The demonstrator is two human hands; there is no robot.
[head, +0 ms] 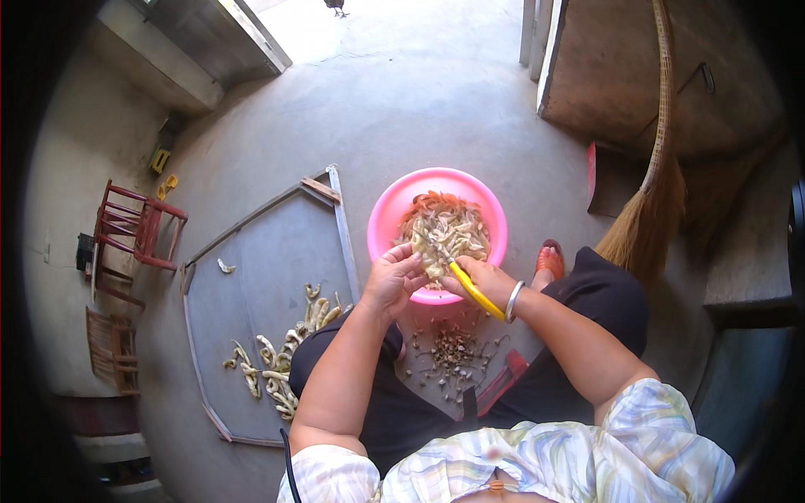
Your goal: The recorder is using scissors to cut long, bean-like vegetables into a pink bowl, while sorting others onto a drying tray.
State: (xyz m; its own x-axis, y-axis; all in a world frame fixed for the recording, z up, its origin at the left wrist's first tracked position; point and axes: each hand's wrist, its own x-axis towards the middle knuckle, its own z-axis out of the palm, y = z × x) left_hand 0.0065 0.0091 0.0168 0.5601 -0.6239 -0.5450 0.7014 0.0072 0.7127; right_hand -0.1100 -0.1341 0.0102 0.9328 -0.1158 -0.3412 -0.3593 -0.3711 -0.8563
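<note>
My left hand (395, 276) holds a pale, dried pepper-like pod (429, 259) over a pink plastic basin (385, 220). In my right hand (484, 283) is a pair of scissors with yellow handles (473, 290), the blades lying against the pod. The basin holds a heap of pale and orange-tinted cut pieces (458, 223). Between my feet, below the basin, stems and caps (454, 353) are scattered on the floor. Left of my knee, several whole curled pods (280, 368) lie on a framed mesh screen (251, 283).
A straw broom (648, 220) leans at the right, near a red dustpan-like object (600, 182). Red wooden chairs (148, 229) stand along the left wall. A bird (336, 6) is outside the open doorway. The concrete floor (402, 119) stretches toward it.
</note>
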